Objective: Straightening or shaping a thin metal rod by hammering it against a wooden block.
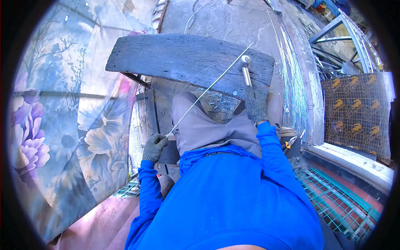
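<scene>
At the left of the frame a floral-printed sheet (62, 125) hangs or leans beside you, out of the way of the work. Just right of it, in the lower middle, your left hand (154, 146) — gloved, fingers closed — pinches the near end of a long thin wire (208, 88), so the rest can run up and right across your lap. Its far end lies on the weathered wooden plank (183, 58) in the upper middle, which serves as a firm bed under the metal. To the right of centre your right hand (255, 104), also gloved, is wrapped tight around a hammer (245, 66) — the head sits just beside the wire over the plank. Short wire offcuts (221, 102) litter the ground below the plank, and a bundle of straight wires (293, 87) lies at the right, within reach.
</scene>
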The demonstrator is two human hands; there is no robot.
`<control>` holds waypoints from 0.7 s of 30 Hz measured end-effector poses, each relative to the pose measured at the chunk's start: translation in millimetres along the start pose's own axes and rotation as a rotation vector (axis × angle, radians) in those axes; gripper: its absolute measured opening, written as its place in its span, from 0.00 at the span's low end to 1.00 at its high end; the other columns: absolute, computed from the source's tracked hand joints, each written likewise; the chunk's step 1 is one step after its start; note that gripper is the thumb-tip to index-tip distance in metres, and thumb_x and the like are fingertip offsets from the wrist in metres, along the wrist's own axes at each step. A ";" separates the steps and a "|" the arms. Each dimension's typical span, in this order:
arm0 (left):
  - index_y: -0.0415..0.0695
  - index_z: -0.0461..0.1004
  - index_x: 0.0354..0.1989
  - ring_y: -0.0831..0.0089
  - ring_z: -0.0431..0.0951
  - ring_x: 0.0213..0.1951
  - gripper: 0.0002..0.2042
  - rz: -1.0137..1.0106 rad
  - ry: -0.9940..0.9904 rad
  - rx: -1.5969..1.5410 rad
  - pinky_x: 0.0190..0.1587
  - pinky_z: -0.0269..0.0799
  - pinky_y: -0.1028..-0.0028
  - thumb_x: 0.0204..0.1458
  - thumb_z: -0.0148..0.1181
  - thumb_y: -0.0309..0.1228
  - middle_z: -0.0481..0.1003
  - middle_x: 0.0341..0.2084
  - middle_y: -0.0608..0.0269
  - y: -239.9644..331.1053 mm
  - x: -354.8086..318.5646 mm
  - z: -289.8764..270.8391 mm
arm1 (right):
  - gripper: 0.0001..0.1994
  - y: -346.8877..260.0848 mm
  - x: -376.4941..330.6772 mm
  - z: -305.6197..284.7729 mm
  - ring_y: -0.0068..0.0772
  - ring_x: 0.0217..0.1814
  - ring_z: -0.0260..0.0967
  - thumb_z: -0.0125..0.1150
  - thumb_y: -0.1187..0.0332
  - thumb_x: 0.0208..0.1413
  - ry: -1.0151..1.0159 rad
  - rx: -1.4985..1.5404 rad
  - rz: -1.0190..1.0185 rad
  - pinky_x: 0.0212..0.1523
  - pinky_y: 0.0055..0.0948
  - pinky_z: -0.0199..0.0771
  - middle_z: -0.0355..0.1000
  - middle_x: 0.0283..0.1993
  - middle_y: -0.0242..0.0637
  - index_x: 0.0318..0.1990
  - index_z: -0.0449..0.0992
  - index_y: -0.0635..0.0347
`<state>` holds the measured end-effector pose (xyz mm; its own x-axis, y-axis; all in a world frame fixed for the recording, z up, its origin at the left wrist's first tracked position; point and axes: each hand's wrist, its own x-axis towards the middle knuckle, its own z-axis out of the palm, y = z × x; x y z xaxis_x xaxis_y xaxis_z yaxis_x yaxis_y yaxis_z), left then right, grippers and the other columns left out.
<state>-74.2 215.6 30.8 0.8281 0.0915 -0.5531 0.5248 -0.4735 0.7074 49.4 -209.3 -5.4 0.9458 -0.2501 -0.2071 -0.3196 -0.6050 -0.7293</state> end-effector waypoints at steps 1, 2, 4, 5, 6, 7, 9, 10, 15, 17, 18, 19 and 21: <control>0.39 0.77 0.36 0.78 0.73 0.29 0.10 -0.012 -0.013 -0.003 0.35 0.68 0.76 0.54 0.60 0.34 0.76 0.25 0.65 -2.7 -0.4 -2.5 | 0.25 -1.5 -8.8 -2.3 0.59 0.32 0.71 0.45 0.47 0.65 -0.011 0.095 0.190 0.38 0.52 0.69 0.73 0.30 0.55 0.43 0.75 0.64; 0.39 0.77 0.36 0.79 0.73 0.29 0.10 -0.023 -0.026 -0.006 0.35 0.68 0.76 0.54 0.60 0.34 0.76 0.25 0.65 -5.5 -1.1 -4.8 | 0.25 8.5 -13.1 -2.2 0.59 0.32 0.71 0.45 0.47 0.65 -0.013 0.095 0.190 0.38 0.52 0.69 0.73 0.30 0.55 0.43 0.75 0.64; 0.40 0.77 0.37 0.79 0.73 0.29 0.10 -0.020 -0.039 0.015 0.34 0.68 0.76 0.54 0.60 0.34 0.76 0.25 0.66 -6.3 -2.6 -10.2 | 0.25 17.2 -20.4 -7.1 0.60 0.32 0.71 0.45 0.47 0.64 0.084 -0.103 -0.343 0.36 0.51 0.69 0.73 0.30 0.57 0.41 0.75 0.63; 0.40 0.77 0.37 0.78 0.73 0.29 0.10 -0.016 -0.050 0.033 0.34 0.69 0.75 0.54 0.60 0.34 0.76 0.25 0.66 -6.7 -3.7 -12.8 | 0.25 19.5 -19.1 -7.1 0.60 0.32 0.71 0.45 0.47 0.64 0.086 -0.102 -0.340 0.36 0.51 0.69 0.73 0.30 0.57 0.41 0.75 0.63; 0.40 0.77 0.37 0.78 0.73 0.29 0.10 -0.017 -0.050 0.034 0.34 0.69 0.75 0.54 0.60 0.34 0.76 0.25 0.66 -9.1 -5.7 -15.5 | 0.23 -10.0 -21.3 -17.9 0.58 0.32 0.71 0.46 0.48 0.65 -0.031 0.005 -0.076 0.36 0.50 0.69 0.72 0.29 0.56 0.41 0.75 0.62; 0.40 0.77 0.37 0.78 0.73 0.28 0.10 -0.030 -0.048 0.033 0.33 0.69 0.75 0.54 0.60 0.34 0.76 0.25 0.66 -9.4 -5.8 -16.3 | 0.22 -25.6 -20.9 -26.8 0.57 0.31 0.72 0.47 0.49 0.65 -0.139 0.111 0.190 0.35 0.48 0.70 0.72 0.29 0.56 0.40 0.76 0.62; 0.40 0.77 0.38 0.78 0.73 0.28 0.10 -0.037 -0.050 0.031 0.33 0.69 0.75 0.54 0.61 0.34 0.76 0.24 0.66 -10.7 -5.2 -17.4 | 0.16 -15.8 -11.5 -18.8 0.53 0.34 0.73 0.47 0.58 0.65 -0.019 -0.082 -0.052 0.35 0.46 0.72 0.72 0.37 0.53 0.49 0.73 0.58; 0.40 0.77 0.38 0.78 0.73 0.28 0.10 -0.022 -0.042 0.021 0.32 0.68 0.75 0.54 0.61 0.34 0.76 0.25 0.66 -11.2 -4.4 -17.6 | 0.16 -13.5 -6.1 -18.1 0.50 0.38 0.74 0.48 0.66 0.64 0.092 -0.274 -0.296 0.35 0.44 0.75 0.72 0.45 0.50 0.58 0.70 0.55; 0.40 0.78 0.39 0.78 0.75 0.29 0.11 -0.071 -0.061 -0.005 0.34 0.70 0.76 0.55 0.62 0.35 0.78 0.27 0.64 -14.2 -1.3 -18.4 | 0.17 -59.6 5.0 -31.3 0.56 0.35 0.72 0.46 0.56 0.66 0.168 0.042 -0.223 0.36 0.47 0.70 0.73 0.33 0.52 0.45 0.75 0.60; 0.40 0.78 0.39 0.78 0.75 0.29 0.11 -0.071 -0.064 -0.009 0.34 0.70 0.76 0.55 0.62 0.35 0.78 0.27 0.65 -12.9 1.0 -20.6 | 0.25 -48.3 13.2 -21.6 0.56 0.31 0.71 0.47 0.48 0.65 0.227 0.077 -0.206 0.35 0.46 0.69 0.74 0.28 0.52 0.37 0.77 0.64; 0.40 0.78 0.39 0.78 0.75 0.29 0.11 -0.075 -0.068 -0.016 0.33 0.70 0.76 0.54 0.62 0.35 0.78 0.27 0.65 -12.0 1.5 -20.5 | 0.25 -24.6 19.4 -9.0 0.56 0.32 0.72 0.47 0.48 0.65 0.231 -0.092 -0.299 0.35 0.47 0.69 0.74 0.28 0.52 0.36 0.77 0.64; 0.40 0.78 0.39 0.78 0.75 0.29 0.11 -0.075 -0.071 -0.016 0.33 0.70 0.76 0.54 0.62 0.35 0.78 0.27 0.65 -11.4 1.2 -20.4 | 0.25 -18.1 20.5 -5.6 0.56 0.32 0.72 0.47 0.48 0.65 0.228 -0.262 -0.392 0.35 0.48 0.69 0.74 0.28 0.53 0.35 0.77 0.64; 0.40 0.78 0.39 0.79 0.74 0.28 0.10 -0.043 -0.056 -0.058 0.32 0.69 0.76 0.54 0.62 0.35 0.78 0.26 0.65 -12.7 -1.8 -22.2 | 0.23 -8.5 11.0 -6.6 0.55 0.33 0.73 0.47 0.49 0.65 0.094 -0.143 -0.249 0.35 0.48 0.69 0.74 0.28 0.53 0.38 0.77 0.63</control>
<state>-77.9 240.9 32.6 0.7929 0.0613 -0.6062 0.5719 -0.4181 0.7058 62.1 -211.9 2.9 0.9888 -0.1455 0.0330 -0.0894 -0.7553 -0.6492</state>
